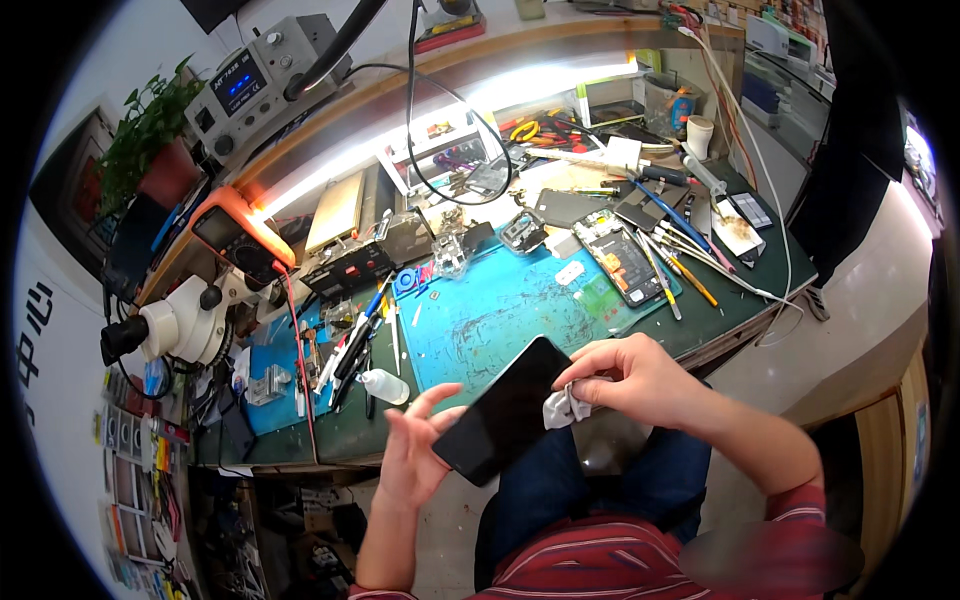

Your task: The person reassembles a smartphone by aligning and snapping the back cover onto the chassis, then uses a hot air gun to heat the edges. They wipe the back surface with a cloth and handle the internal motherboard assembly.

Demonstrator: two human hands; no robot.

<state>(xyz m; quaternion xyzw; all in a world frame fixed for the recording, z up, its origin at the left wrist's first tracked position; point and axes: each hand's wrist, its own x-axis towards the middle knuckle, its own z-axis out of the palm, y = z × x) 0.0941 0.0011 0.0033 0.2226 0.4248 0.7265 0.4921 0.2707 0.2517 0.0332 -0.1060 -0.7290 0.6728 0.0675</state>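
A black smartphone (503, 412), its dark screen facing up, is held tilted above my lap, just off the bench's front edge. My left hand (412, 450) supports its lower left end, thumb and some fingers stretched out and the rest partly hidden behind the phone. Between the closed fingertips of my right hand (640, 375) is a crumpled white tissue (566, 406), close against the phone's right edge. Beyond the hands lies a blue work mat (470, 325). An opened phone with its inside parts showing (622, 260) rests at the mat's far right.
A white squeeze bottle (385, 386) lies near the front edge beside several pens and tools. Left stand a microscope (180, 325) and an orange multimeter (240, 238) with a red lead. Brushes and tweezers (690, 270) lie right. A black cable (412, 110) loops above the bench.
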